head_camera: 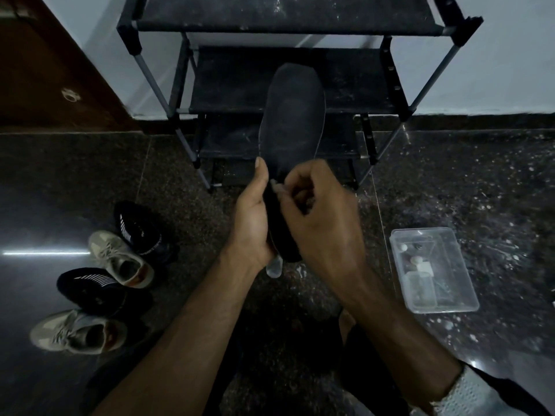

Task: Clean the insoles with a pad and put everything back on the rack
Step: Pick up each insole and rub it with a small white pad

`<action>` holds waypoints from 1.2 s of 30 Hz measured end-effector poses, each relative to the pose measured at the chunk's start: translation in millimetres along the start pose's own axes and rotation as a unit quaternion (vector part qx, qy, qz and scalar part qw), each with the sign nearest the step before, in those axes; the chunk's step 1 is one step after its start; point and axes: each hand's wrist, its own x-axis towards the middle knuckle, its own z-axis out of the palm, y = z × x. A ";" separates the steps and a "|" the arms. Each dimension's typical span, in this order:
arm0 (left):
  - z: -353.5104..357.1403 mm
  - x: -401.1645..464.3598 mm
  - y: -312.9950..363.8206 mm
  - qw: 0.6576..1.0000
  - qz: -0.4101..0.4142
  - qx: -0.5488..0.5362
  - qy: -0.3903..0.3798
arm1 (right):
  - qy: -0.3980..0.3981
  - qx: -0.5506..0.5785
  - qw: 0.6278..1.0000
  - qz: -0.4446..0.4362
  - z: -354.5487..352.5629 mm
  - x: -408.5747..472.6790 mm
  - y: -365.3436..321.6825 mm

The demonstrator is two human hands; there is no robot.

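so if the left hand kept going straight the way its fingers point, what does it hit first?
The left hand points up and away, gripping the dark insole near its heel end. Straight on, past the insole it already holds, it would probably meet the shoe rack, likely a lower shelf, though depth is unclear from this one view.

You have dark speckled floor [450, 181]: four shoes [120, 259] toward its left edge, clear plastic box [432, 270] at right, rack [285, 94] against far wall.
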 end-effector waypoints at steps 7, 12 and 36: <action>4.8 -2.3 -5.6 0.999 -0.017 -0.017 -0.024 | 0.052 -0.020 0.998 0.007 -18.0 15.0 16.1; 5.9 -0.5 -11.7 0.999 -0.025 -0.018 -0.030 | 0.056 -0.001 0.998 0.009 -20.7 14.2 10.3; 11.3 -4.2 -18.2 0.995 -0.053 0.068 -0.041 | 0.116 -0.019 0.993 0.013 -44.5 31.7 28.7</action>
